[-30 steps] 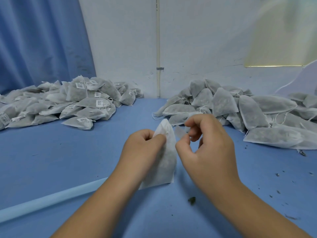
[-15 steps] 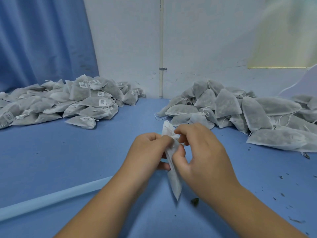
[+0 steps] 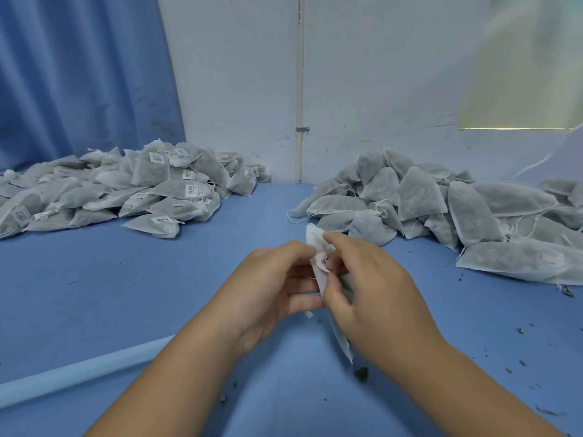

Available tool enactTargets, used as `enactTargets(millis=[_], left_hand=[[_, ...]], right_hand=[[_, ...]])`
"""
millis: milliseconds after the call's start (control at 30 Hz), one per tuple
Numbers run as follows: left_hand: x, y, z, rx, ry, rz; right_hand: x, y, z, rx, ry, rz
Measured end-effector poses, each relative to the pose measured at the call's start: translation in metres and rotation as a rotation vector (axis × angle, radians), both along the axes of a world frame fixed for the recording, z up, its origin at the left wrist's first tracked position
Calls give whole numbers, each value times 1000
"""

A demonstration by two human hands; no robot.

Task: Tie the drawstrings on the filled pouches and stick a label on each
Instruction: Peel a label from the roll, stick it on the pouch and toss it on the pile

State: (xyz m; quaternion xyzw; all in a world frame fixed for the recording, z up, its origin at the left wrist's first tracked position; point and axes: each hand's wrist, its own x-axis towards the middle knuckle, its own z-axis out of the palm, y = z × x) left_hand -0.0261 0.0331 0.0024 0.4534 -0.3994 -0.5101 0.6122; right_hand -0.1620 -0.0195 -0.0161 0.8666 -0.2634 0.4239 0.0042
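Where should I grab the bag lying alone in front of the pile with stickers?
Probably the labelled pouch by its pointed left corner, coming from the open blue table in front. It lies flat, the pile crowds it behind, and its label faces up.

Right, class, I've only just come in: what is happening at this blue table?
A person is holding one white pouch upright between both hands above the blue table. The left hand steadies it while the right hand presses a small barcode label against its upper part. A heap of pouches already bearing labels lies at the far left; a heap without visible labels lies at the far right. Dark crumbs are scattered on the table.
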Motion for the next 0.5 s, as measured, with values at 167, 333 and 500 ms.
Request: enactTargets(millis=[167, 333, 500], left_hand=[[0, -1, -4, -11, -51, 67], [7, -5, -8, 40, -175, 178], [8, -4, -7, 24, -327, 50]], right_hand=[[-4, -2, 1, 43, 50, 91], [1, -6, 0, 384, -271, 126], [-4, -19, 2, 925, -396, 250]])
